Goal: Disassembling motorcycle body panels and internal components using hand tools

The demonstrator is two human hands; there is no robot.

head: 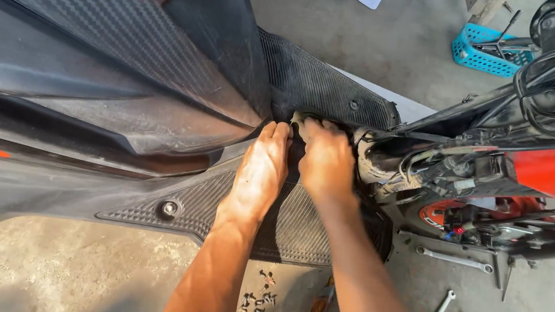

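A scooter lies stripped in front of me, its black ribbed floorboard panel point(311, 88) running across the middle. My left hand point(260, 169) lies flat on the panel's centre with its fingertips reaching into the gap at the middle. Beside it, my right hand point(324, 159) curls its fingers over the panel's edge next to the exposed frame and wiring point(426, 165). Both hands press on or grip the same black plastic; the fingertips are hidden in the gap. A large black body cover point(104, 58) with a carbon-weave pattern fills the upper left.
Several loose screws point(258, 302) and an orange-handled screwdriver point(321, 304) lie on the concrete floor between my forearms. Wrenches point(455, 260) point(442, 308) lie to the right. A blue basket of tools point(488, 51) stands at the back, and orange bodywork point(554, 166) is at the right.
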